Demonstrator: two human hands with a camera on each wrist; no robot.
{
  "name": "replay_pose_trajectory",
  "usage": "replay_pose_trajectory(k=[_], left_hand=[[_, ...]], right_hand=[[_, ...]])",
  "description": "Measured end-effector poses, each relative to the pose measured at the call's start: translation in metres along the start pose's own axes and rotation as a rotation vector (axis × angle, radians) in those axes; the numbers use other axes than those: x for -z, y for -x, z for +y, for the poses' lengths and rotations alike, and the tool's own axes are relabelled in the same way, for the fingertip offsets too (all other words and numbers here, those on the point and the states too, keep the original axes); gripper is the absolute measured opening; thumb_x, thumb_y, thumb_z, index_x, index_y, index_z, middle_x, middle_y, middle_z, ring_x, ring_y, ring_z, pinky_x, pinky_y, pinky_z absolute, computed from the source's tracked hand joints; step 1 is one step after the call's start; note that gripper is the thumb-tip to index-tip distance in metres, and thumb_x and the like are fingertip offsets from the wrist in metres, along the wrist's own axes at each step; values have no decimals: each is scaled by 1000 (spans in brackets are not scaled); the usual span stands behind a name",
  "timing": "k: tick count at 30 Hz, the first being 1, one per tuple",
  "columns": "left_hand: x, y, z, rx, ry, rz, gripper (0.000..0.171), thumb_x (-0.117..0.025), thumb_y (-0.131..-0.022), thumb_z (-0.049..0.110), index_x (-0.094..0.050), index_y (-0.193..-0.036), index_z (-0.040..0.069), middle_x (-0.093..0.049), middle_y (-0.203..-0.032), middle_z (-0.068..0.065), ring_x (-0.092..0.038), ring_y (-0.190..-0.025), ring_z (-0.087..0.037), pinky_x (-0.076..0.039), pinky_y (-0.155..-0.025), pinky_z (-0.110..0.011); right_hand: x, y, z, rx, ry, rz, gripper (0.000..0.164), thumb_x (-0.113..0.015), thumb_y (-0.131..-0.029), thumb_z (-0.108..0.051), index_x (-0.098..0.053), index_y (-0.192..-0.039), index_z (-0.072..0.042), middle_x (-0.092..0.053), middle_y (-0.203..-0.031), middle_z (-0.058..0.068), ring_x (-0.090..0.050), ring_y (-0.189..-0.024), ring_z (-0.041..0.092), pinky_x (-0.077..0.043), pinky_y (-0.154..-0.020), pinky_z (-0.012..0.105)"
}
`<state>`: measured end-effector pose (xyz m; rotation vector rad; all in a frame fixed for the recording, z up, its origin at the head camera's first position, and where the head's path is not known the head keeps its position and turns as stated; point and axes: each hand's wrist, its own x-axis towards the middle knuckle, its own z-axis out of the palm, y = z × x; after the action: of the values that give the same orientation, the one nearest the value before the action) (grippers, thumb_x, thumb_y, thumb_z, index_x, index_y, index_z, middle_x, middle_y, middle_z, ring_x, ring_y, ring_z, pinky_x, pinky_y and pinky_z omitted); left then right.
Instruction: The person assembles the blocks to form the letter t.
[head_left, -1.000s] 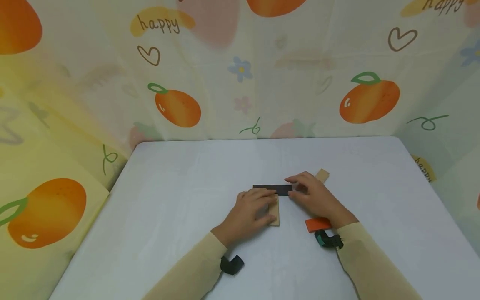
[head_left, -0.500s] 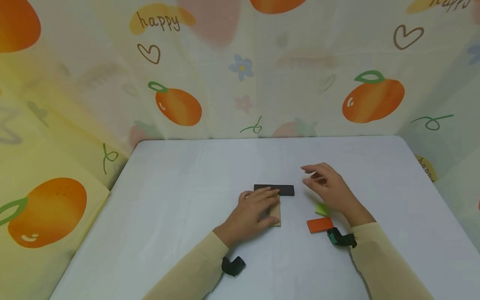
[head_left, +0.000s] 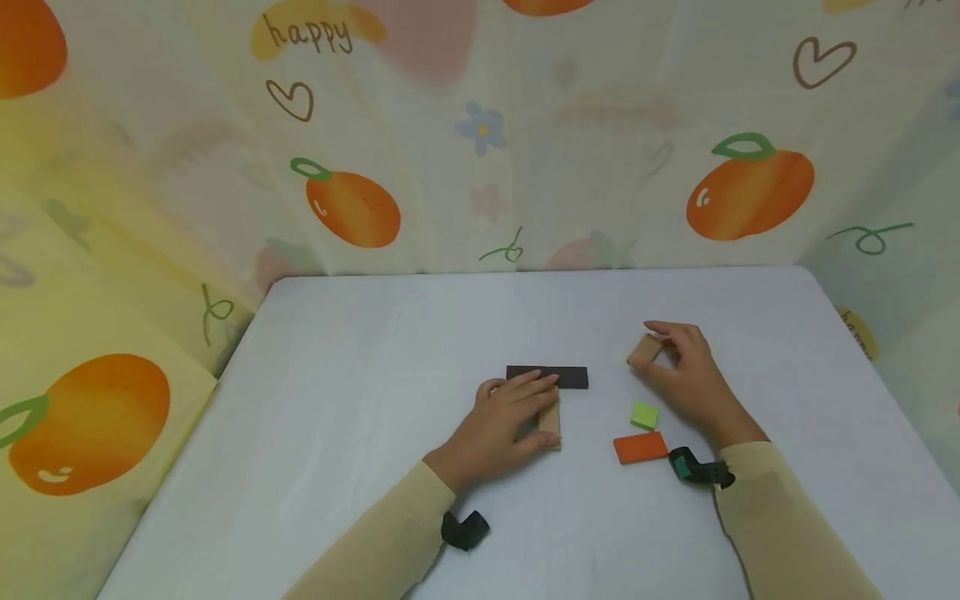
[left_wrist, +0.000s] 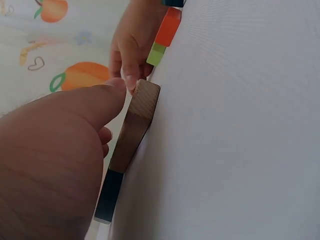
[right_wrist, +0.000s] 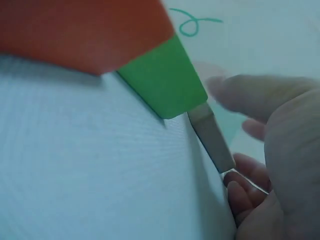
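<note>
My left hand (head_left: 491,425) holds a plain wooden block (head_left: 552,421) on the white table, thumb at its near end and fingers across its far end. A long black block (head_left: 573,377) lies crosswise against that far end, partly under the fingertips in the head view. In the left wrist view the thumb tip sits by the corner of the wooden block (left_wrist: 132,132), with the black block (left_wrist: 108,197) behind. Farther right, my right hand (head_left: 693,383) pinches a second plain wooden block (head_left: 647,345) between thumb and fingers; the right wrist view shows this block (right_wrist: 212,140) beyond a lime green one.
A small lime green block (head_left: 644,415) lies just in front of the right hand, and an orange block (head_left: 641,448) touches or nearly meets it. The white table (head_left: 337,350) ends at a fruit-patterned cloth (head_left: 592,183) behind.
My right hand has left the black block's right end and moved rightward to the second wooden block, uncovering the lime green block. The left hand has stayed in place.
</note>
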<state>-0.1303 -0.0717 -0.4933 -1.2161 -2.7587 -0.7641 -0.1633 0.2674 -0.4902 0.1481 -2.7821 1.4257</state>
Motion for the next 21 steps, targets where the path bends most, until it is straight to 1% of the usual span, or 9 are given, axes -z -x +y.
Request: replay_pose_trajectory(k=[3, 8, 15, 21], left_hand=[[2, 1, 1, 9, 12, -12, 66, -71, -107, 48, -58, -159, 11, -45, -169, 2, -32, -159, -16, -30, -118, -59], [3, 2, 1, 25, 5, -38, 68, -70, -107, 49, -56, -161, 11, -45, -169, 2, -32, -159, -16, -30, -119, -60], [2, 2, 0, 25, -11, -48, 69, -69, -107, 51, -54, -163, 12, -43, -170, 3, -29, -160, -14, -31, -118, -58], [2, 2, -2, 14, -14, -37, 69, -68, -107, 51, -54, -162, 11, -42, -171, 1, -31, -159, -15, -32, -118, -57]], right_hand=[[-2, -1, 2, -28, 8, -17, 70, -76, -104, -27, -46, -162, -2, -39, -158, 26, -39, -144, 44, -33, -120, 65], [-3, -1, 4, 4, 57, -7, 66, -78, -103, -19, -48, -158, 4, -44, -154, 29, -42, -142, 46, -34, -118, 65], [-2, 0, 3, 11, 78, -18, 66, -77, -103, -18, -48, -157, 6, -43, -154, 30, -41, -143, 47, -34, -118, 65], [-2, -1, 2, 2, 90, -17, 65, -78, -103, -17, -49, -157, 6, -43, -154, 30, -42, -142, 48, -34, -117, 67]])
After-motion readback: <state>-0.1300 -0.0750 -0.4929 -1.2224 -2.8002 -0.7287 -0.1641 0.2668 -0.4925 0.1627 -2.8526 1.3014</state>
